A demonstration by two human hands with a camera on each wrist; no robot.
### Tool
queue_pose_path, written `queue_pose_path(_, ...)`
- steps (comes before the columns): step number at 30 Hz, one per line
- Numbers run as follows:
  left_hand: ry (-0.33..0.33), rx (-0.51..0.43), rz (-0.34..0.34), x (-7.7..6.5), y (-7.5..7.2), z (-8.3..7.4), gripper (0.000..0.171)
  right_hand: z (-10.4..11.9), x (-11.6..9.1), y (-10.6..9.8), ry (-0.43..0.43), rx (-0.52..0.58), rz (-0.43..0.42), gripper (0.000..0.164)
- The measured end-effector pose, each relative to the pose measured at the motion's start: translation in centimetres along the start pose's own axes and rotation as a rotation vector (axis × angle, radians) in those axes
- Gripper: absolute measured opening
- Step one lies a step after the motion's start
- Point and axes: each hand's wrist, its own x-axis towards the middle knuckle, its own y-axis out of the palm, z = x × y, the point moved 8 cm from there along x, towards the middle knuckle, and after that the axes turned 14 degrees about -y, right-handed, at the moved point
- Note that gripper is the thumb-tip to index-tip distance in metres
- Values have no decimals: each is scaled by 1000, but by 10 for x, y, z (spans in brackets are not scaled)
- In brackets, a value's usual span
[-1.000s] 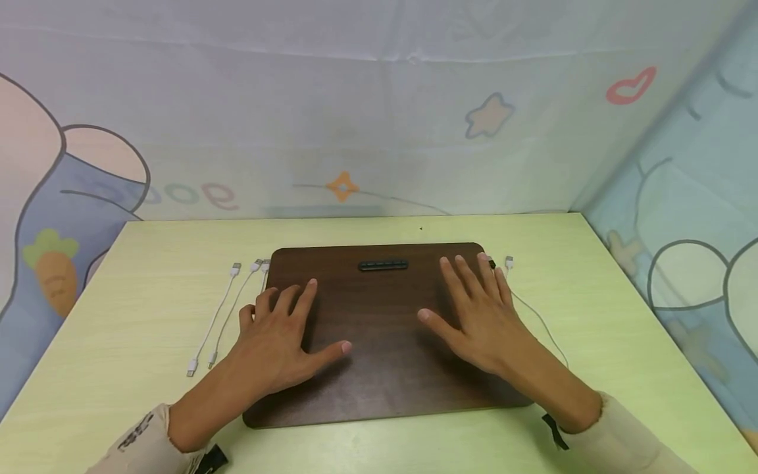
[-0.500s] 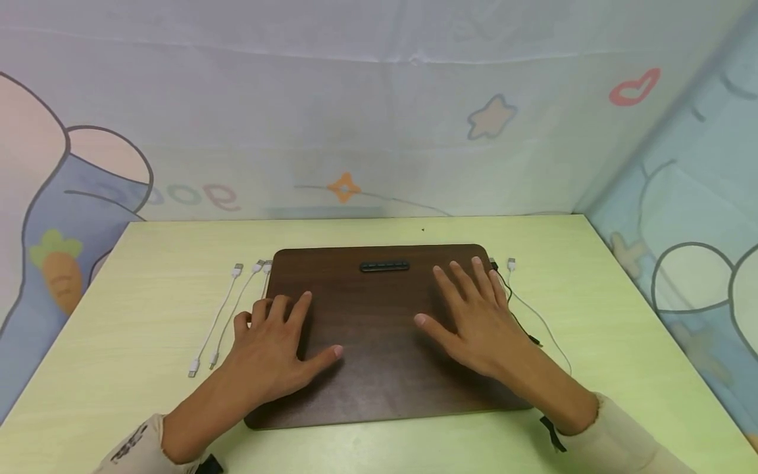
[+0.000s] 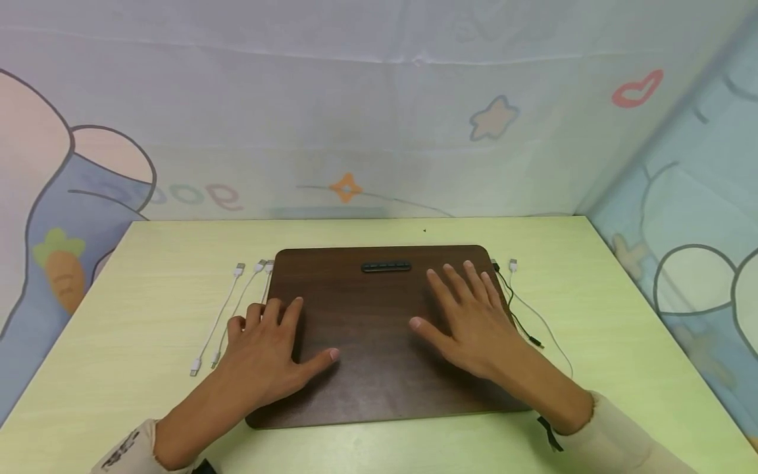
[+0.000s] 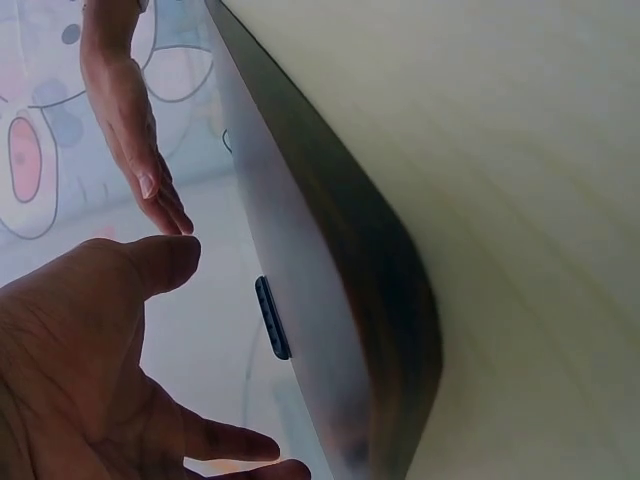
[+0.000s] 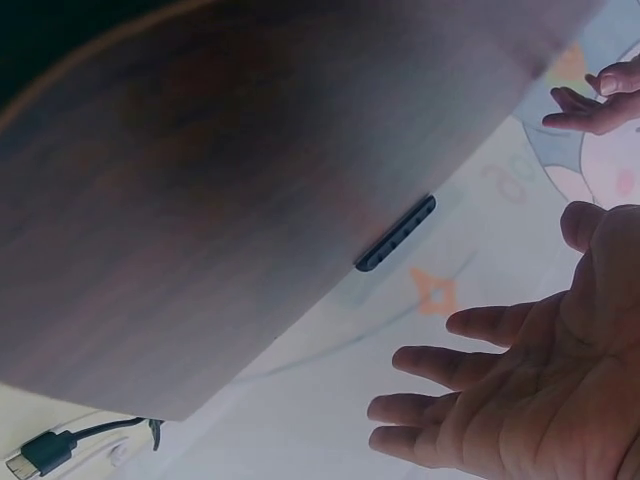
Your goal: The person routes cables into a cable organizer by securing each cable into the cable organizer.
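Observation:
A dark brown wooden board (image 3: 367, 329) with rounded corners lies on the table. Near its far edge sits a small black slotted strip (image 3: 386, 266), resembling a cable holder; both wrist views show it too. My left hand (image 3: 260, 355) hovers above the board's left side, fingers spread and lightly bent, holding nothing. Over the right side is my right hand (image 3: 474, 326), palm down with straight, spread fingers, also holding nothing. In the left wrist view a gap shows between my left hand (image 4: 80, 350) and the board's surface.
Several white USB cables (image 3: 219, 319) lie left of the board. To its right are a black USB cable (image 3: 510, 299) and a white cable (image 3: 541, 319). The pale table (image 3: 148, 296) meets a printed cloth backdrop (image 3: 379, 131) behind and at the right.
Both hands have shifted slightly left and back toward the person. The black cable on the right, mostly covered by the right hand before, now shows. Board and strip look the same.

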Motion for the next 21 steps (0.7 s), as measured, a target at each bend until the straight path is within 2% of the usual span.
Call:
queue_pose_path(10, -11, -6, -6, -4, -3, 7, 86, 5, 3, 2, -23, -8, -1, 88)
queue_pose_path(21, -16, -10, -9, -7, -4, 16, 79, 13, 7, 3, -55, -15, 7, 88)
